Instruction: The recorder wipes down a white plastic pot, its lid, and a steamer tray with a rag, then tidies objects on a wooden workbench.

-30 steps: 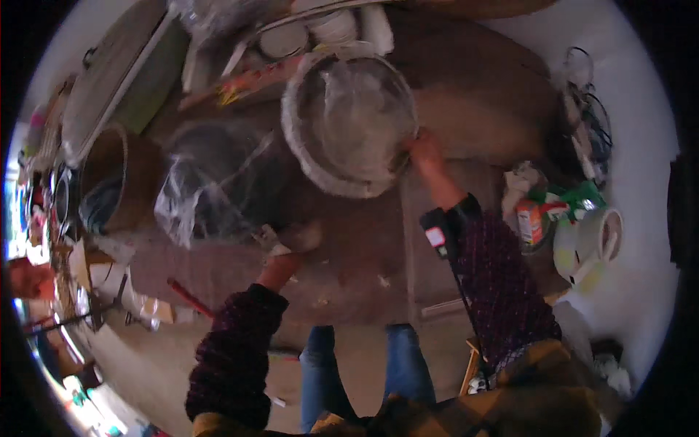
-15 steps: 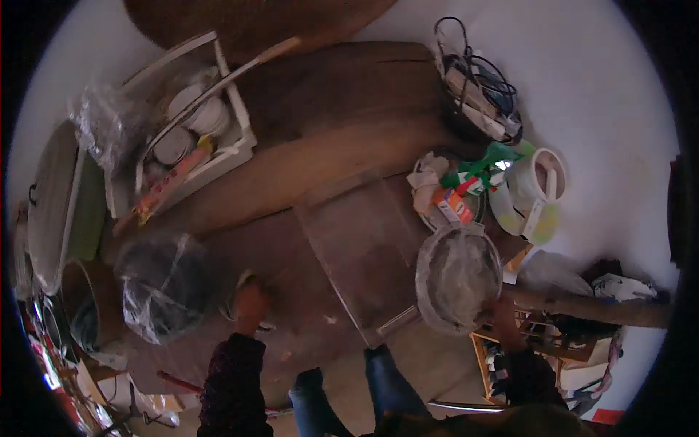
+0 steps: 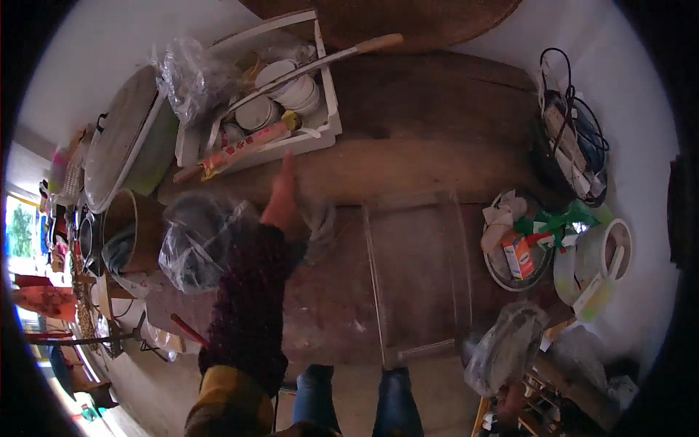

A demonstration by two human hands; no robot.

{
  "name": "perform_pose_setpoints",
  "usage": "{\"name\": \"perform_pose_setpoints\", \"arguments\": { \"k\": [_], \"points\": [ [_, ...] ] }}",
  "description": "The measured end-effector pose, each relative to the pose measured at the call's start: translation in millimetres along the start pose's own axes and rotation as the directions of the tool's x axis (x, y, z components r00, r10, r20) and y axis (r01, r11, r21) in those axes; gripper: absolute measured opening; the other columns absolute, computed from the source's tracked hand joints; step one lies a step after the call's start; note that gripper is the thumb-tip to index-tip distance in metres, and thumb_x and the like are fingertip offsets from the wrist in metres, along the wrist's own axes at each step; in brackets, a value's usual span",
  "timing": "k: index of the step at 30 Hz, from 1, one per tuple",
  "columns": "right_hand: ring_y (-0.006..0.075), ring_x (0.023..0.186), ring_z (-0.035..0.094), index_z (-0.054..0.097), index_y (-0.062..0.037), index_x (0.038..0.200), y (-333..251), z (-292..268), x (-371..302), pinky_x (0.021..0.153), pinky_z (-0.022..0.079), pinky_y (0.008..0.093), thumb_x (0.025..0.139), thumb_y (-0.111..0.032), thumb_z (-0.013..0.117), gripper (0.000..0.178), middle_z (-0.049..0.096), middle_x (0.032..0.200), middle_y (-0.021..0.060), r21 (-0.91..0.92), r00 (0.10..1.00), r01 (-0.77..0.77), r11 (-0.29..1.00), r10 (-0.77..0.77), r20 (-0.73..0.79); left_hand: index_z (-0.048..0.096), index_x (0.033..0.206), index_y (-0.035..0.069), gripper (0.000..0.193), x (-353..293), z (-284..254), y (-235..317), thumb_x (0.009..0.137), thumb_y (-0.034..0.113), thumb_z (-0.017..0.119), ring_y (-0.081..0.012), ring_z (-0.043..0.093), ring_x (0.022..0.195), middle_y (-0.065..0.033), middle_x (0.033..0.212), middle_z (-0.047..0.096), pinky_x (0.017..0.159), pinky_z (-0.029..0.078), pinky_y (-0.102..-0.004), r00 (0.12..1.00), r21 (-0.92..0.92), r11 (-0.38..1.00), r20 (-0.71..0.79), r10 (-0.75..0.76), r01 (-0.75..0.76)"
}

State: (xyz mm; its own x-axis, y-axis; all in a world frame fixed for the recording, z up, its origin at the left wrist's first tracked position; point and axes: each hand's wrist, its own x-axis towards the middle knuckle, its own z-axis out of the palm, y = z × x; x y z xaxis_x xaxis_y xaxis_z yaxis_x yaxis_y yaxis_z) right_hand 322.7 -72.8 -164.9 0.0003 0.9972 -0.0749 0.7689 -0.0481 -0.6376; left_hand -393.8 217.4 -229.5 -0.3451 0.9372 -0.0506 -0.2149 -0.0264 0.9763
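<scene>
My left hand [image 3: 280,204] reaches forward over the table, one finger stretched toward the white box. A blurred see-through thing [image 3: 318,229] hangs at its right side, seemingly in the grip of the other fingers; its kind is smeared by motion. To the left of my forearm sits a dark round thing wrapped in clear plastic [image 3: 193,251]. At the lower right my right hand [image 3: 511,402], dim and partly hidden, is closed on the near rim of a round dish covered in clear plastic [image 3: 506,346]. The dish is tilted off the table's right front corner.
The white box [image 3: 331,131] holds several round white containers, with a wooden-handled rod [image 3: 320,65] across it. A clear rectangular sheet [image 3: 415,269] lies mid-table. A basin with an orange carton [image 3: 518,256], a white-green container [image 3: 582,273] and a cable-filled basket [image 3: 571,138] stand right.
My left hand has moved forward from the table's near left, and the see-through thing has shifted with it. My right hand has drawn the covered dish toward me and tilted it. The view has turned left.
</scene>
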Motion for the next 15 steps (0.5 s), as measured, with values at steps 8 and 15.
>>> {"name": "perform_pose_setpoints", "arguments": {
  "k": [8, 15],
  "points": [
    [0.0241, 0.095, 0.054, 0.044, -0.0069, 0.121, 106.4, 14.1, 19.3, 0.082, 0.046, 0.0394, 0.086, -0.028, 0.053, 0.042, 0.055, 0.105, 0.0119, 0.252, 0.838, -0.516, 0.818, 0.544, -0.049, 0.048, 0.117, 0.0, 0.057, 42.0, 77.0, 41.7, 0.091, 0.05, 0.037, -0.0164, 0.058, 0.088, -0.0104, 0.101, 0.058, 0.08, 0.046, -0.0302, 0.935, 0.036, 0.935, 0.023, -0.353, 0.352],
    [0.0227, 0.085, 0.056, 0.041, -0.0034, 0.122, 77.6, 39.8, 69.5, 0.074, 0.05, 0.0346, 0.088, -0.028, 0.049, 0.043, 0.052, 0.106, 0.0103, 0.812, 0.626, -0.473, 0.343, 0.779, 0.036, 0.056, 0.097, 0.002, 0.043, 15.4, 67.0, -12.7, 0.091, 0.043, 0.043, -0.0162, 0.056, 0.077, -0.0045, 0.084, 0.059, 0.07, 0.048, -0.0348, 0.991, 0.513, 0.856, 0.13, -0.005, -0.063]
  ]
}}
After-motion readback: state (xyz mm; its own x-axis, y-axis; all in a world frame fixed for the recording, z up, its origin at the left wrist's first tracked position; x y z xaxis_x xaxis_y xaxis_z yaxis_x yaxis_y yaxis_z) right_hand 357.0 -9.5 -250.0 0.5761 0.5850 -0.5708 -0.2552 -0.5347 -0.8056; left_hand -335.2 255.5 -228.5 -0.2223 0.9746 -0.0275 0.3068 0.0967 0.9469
